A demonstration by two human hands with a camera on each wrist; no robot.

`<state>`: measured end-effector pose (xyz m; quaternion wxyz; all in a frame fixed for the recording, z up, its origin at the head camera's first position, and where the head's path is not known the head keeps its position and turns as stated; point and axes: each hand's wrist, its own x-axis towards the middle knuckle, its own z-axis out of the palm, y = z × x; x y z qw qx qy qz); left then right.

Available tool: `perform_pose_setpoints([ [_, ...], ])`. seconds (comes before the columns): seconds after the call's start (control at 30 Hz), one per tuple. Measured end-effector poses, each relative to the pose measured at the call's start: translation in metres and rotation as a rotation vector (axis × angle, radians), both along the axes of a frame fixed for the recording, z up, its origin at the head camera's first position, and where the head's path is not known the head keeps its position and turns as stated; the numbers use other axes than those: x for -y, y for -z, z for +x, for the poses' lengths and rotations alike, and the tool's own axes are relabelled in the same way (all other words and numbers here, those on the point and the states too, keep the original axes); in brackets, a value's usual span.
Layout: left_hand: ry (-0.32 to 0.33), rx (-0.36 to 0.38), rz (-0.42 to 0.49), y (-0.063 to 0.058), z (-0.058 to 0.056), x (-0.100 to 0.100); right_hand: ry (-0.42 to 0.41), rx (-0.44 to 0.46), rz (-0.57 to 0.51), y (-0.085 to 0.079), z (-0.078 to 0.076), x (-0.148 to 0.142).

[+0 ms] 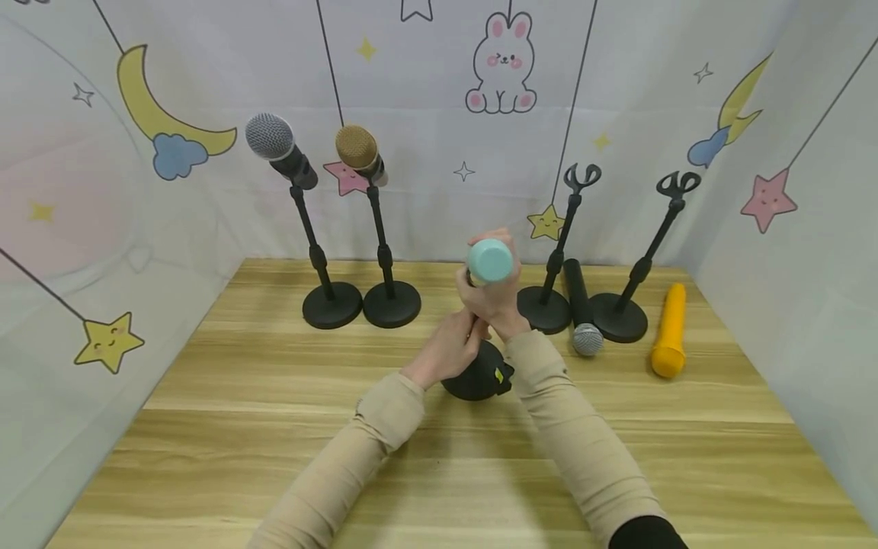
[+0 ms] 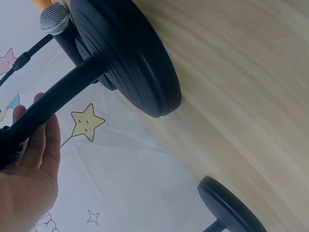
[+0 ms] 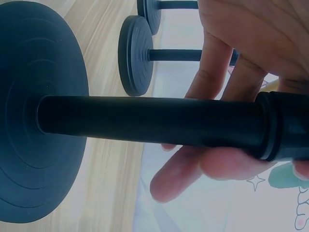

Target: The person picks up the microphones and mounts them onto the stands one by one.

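At the middle of the table, my left hand [image 1: 451, 345] grips the upright black pole [image 2: 60, 99] of a microphone stand, fingers curled behind it. The stand's round black base [image 3: 43, 164] is partly covered by the hands in the head view. Just above, my right hand [image 1: 499, 297] holds a teal microphone [image 1: 490, 261], seen end-on at the top of the stand. Its lower part and the stand's clip are hidden by the fingers, so I cannot tell whether it sits in the clip.
Behind left stand two stands bearing a silver-headed microphone [image 1: 270, 137] and a gold-headed microphone [image 1: 357, 148]. Behind right are two stands with bare clips [image 1: 582, 177]. A black microphone [image 1: 580, 305] lies between their bases, and a yellow-orange microphone [image 1: 670, 330] lies farther right. Cloth walls surround the table [image 1: 226, 427].
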<state>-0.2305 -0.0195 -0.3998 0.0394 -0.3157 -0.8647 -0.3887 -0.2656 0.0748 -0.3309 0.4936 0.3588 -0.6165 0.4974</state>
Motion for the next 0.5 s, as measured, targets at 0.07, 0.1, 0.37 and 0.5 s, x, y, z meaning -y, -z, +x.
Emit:
perform_pose_setpoints([
  [0.07,0.005,0.002,0.009,0.0001,0.0003,0.0,0.004,-0.009,-0.006,-0.0029,0.0035,0.0009],
  [0.1,0.007,0.004,0.013,0.0003,0.0005,0.0001,0.002,-0.009,-0.008,-0.006,0.0073,0.0017],
  [0.37,0.012,0.013,0.021,-0.0003,0.0009,0.0004,0.007,-0.017,-0.002,-0.0051,0.0063,0.0012],
  [0.5,0.015,0.003,0.026,0.0008,0.0003,0.0001,0.004,-0.03,0.004,-0.0058,0.0063,0.0013],
])
